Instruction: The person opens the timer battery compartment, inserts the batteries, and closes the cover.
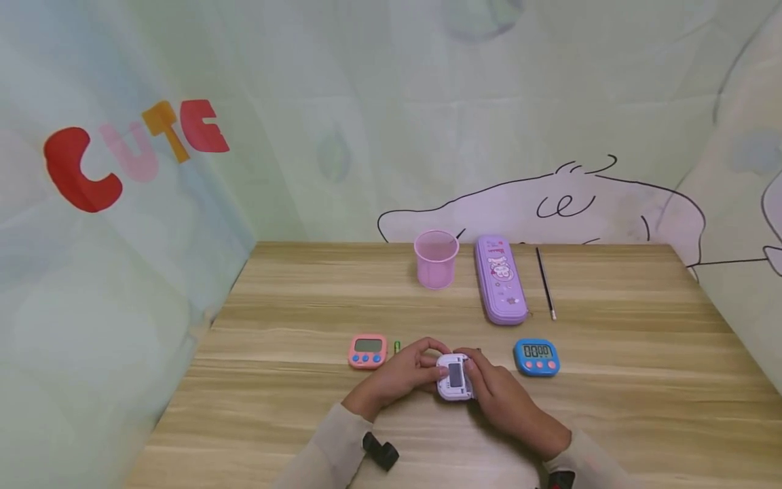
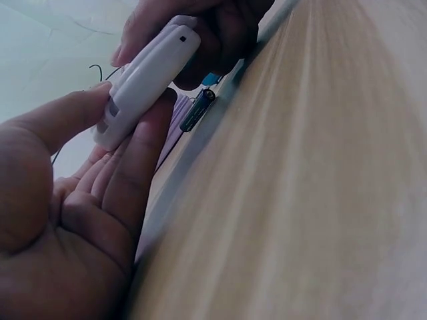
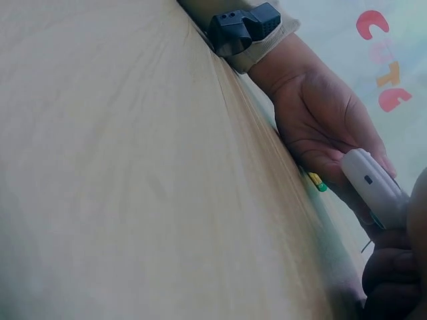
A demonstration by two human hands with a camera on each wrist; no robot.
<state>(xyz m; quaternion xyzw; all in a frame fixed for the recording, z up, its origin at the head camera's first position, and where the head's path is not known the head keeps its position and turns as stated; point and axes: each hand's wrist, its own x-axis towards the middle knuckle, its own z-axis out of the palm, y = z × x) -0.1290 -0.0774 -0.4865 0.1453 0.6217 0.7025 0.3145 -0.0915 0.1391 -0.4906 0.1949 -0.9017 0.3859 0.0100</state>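
A white digital timer (image 1: 453, 377), a grey rectangle on its upward face, is held just above the table between both hands. My left hand (image 1: 403, 370) grips its left side, thumb on top and fingers beneath. My right hand (image 1: 504, 397) pinches the right side, thumb on the edge of that face. In the left wrist view slots show in the timer's side (image 2: 150, 83). A dark green battery (image 2: 199, 110) lies on the table beyond it. Another battery (image 1: 397, 347), green and yellow, lies by the left hand. The right fingertips are partly hidden.
A pink timer (image 1: 368, 352) lies left of the hands, a blue timer (image 1: 537, 358) to the right. Farther back stand a pink cup (image 1: 436, 261), a purple pencil case (image 1: 501, 280) and a black pencil (image 1: 546, 282). A printed curtain (image 1: 318, 122) hangs behind the table (image 1: 293, 292).
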